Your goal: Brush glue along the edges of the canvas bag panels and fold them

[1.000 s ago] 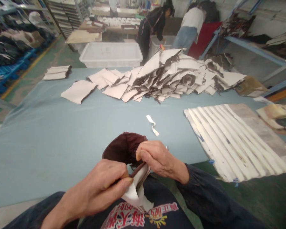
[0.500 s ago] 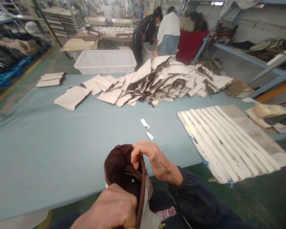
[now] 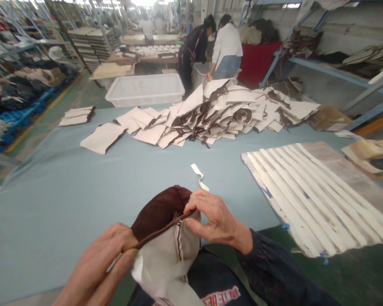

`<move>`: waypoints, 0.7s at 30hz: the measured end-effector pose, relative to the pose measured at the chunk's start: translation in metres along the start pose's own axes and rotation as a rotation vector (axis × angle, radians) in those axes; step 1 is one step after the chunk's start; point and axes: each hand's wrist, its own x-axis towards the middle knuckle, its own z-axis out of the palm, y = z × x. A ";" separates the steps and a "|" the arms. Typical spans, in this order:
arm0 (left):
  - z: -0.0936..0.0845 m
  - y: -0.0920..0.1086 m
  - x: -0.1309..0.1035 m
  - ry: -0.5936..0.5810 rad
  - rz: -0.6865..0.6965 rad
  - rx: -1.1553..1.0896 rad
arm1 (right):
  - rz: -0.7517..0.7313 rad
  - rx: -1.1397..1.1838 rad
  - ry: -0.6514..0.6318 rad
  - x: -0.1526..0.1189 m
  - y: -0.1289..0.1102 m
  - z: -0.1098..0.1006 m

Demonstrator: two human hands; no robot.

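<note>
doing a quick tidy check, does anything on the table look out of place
The loose white strip does: it lies twisted and alone mid-table, apart from the heaped pieces.

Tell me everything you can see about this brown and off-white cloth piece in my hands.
The cloth piece looks soft, off-white outside and dark brown inside, with brown edging. It gapes open at the top, showing its inside. A seam with dark and pale lines runs down the outside. The left hand and right hand pinch its rim, near the table's close edge; its lower end is blurred.
</note>
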 end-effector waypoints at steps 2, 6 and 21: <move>-0.003 -0.011 0.004 0.037 -0.038 0.024 | 0.001 -0.041 -0.008 -0.002 -0.002 0.004; -0.001 -0.034 0.014 0.038 -0.097 0.033 | 0.089 -0.058 0.024 -0.003 0.002 0.014; 0.050 0.003 0.022 -0.161 0.409 0.203 | -0.215 -0.423 0.084 0.009 0.006 -0.003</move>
